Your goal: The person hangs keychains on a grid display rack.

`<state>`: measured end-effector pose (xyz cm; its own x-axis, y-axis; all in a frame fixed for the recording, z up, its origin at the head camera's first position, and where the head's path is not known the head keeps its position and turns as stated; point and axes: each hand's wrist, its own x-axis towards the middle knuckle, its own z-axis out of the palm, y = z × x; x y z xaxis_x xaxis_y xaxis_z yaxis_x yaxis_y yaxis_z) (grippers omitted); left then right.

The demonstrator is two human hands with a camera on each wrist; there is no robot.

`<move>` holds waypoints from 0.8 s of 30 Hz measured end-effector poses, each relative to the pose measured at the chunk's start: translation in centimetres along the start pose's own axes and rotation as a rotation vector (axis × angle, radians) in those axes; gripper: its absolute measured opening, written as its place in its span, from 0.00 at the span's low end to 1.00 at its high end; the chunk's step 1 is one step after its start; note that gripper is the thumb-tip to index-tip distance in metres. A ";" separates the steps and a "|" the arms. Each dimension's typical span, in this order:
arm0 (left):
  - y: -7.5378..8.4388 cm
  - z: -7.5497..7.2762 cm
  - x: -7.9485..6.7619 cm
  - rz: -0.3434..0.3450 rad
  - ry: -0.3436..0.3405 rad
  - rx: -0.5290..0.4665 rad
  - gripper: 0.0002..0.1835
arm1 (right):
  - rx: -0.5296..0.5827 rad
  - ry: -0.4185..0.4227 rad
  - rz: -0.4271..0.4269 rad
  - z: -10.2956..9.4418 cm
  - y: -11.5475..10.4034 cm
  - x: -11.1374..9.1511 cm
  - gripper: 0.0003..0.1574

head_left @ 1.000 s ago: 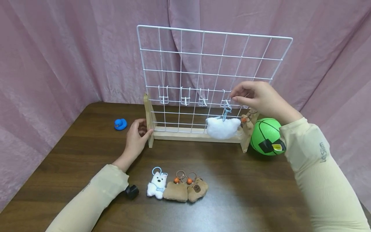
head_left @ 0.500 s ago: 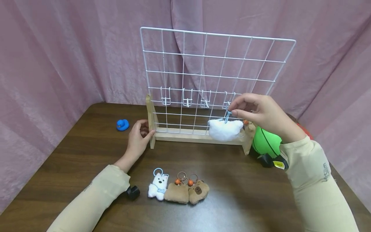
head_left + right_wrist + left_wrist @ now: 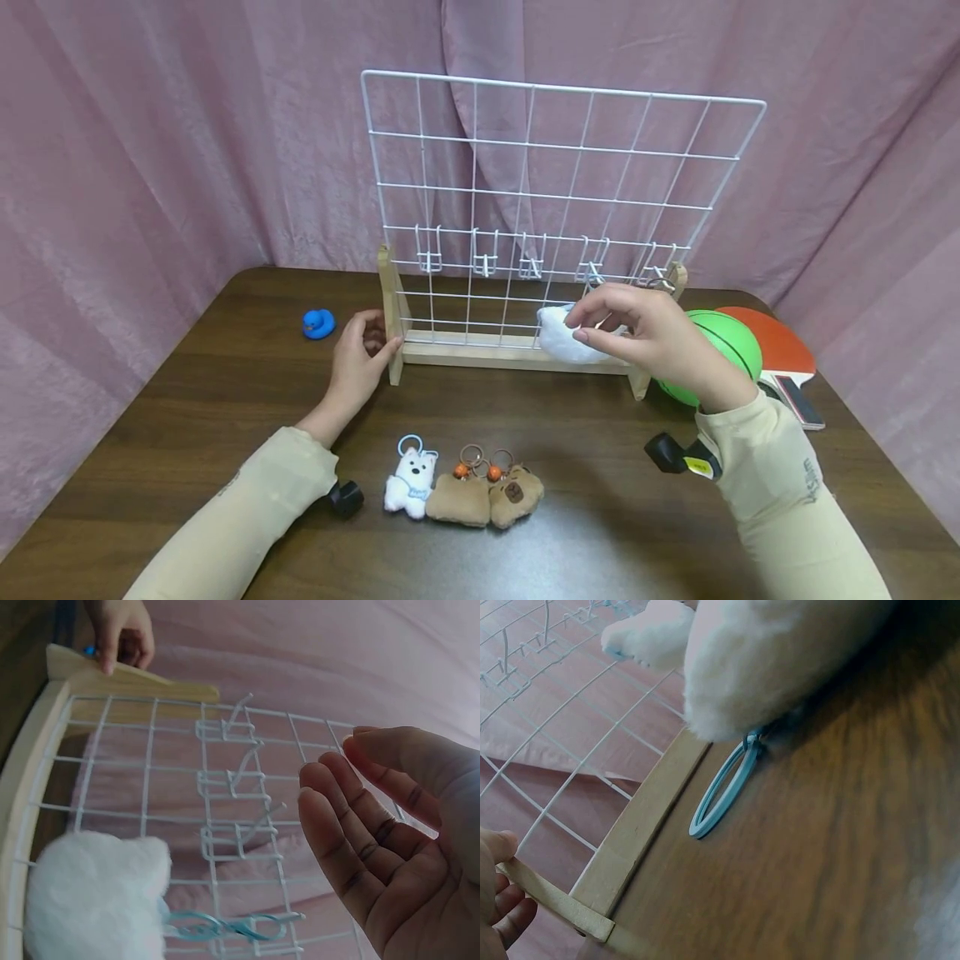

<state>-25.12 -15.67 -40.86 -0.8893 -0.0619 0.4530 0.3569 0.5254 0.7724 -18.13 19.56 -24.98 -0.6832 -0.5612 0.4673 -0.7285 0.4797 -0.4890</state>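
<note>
My left hand grips the left wooden upright of a stand that carries a white wire grid. A fluffy white plush keychain hangs by its light-blue ring and clasp from one of the grid's hooks. Beside that plush, my right hand has loosely bent fingers and nothing in its grasp. In the head view this hand covers part of the white plush. On the table lie a white dog plush keychain and two brown plush keychains.
Left of the stand sits a blue rubber duck. A green ball is by the stand's right end, with a red table tennis paddle and a dark phone-like slab behind it. Pink curtains hang behind the table.
My right hand has let go of the light-blue clasp and moved down in front of the white plush, which stays hanging on the grid. My left hand remains on the wooden upright.
</note>
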 end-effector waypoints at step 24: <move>-0.1 -0.1 0.0 0.008 -0.007 0.010 0.23 | 0.122 -0.308 0.116 7.6 2.8 -2.5 0.12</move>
<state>-25.13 -15.79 -40.90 -0.8885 -0.0516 0.4559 0.3610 0.5347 0.7641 -18.04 17.20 -33.08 -0.7002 -0.6937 0.1688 -0.6231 0.4785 -0.6187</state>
